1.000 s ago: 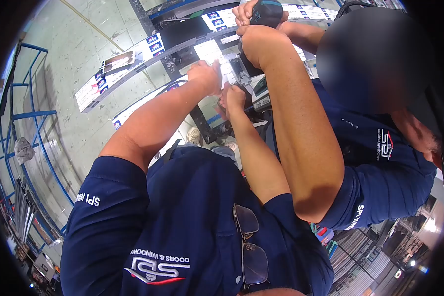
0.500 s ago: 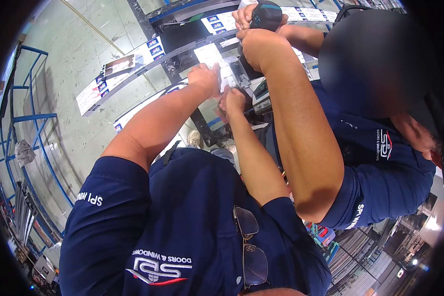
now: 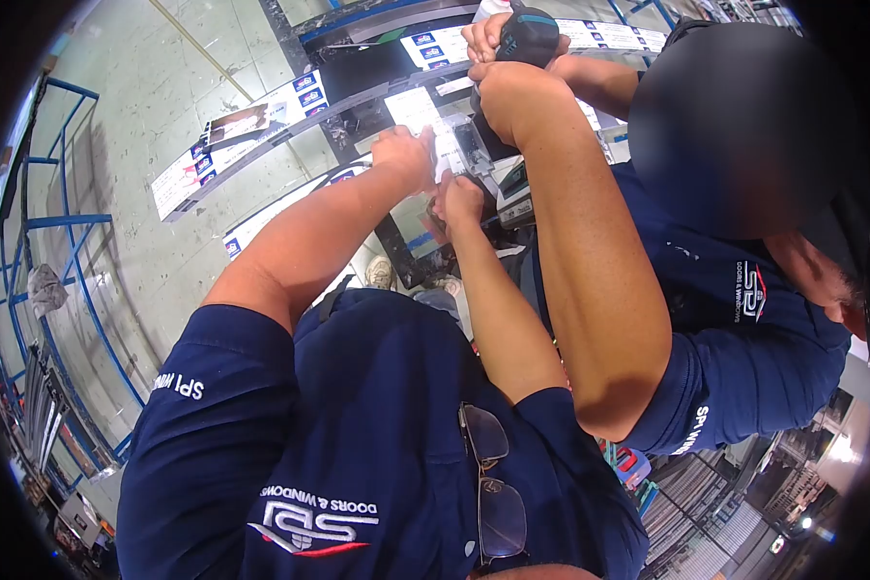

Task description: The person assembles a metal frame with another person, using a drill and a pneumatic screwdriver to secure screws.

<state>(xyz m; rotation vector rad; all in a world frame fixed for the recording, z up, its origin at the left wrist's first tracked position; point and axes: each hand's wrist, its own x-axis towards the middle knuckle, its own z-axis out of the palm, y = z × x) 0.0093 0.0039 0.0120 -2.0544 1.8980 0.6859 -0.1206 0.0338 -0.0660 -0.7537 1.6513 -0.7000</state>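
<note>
My left hand (image 3: pixel 403 155) is at the left edge of a white printed label sheet (image 3: pixel 448 155), its fingers bent onto it. Just below and to the right, my right hand (image 3: pixel 459 201) has its fingers closed at the lower end of the same sheet. Beside the sheet is a clear plastic piece (image 3: pixel 473 145). Another white paper (image 3: pixel 412 108) lies above my hands on the long frame. What exactly each hand grips is too small to make out.
A co-worker's arm (image 3: pixel 590 232) reaches past on my right, both hands near a dark power tool (image 3: pixel 529 37). A long frame with printed tape (image 3: pixel 309 94) crosses ahead, a photo-like card (image 3: pixel 238 126) on it. Blue metal racks (image 3: pixel 68 220) stand at left.
The whole view has shifted slightly. My hands stay at the label sheet with almost no movement, and the co-worker's hands remain at the dark tool.
</note>
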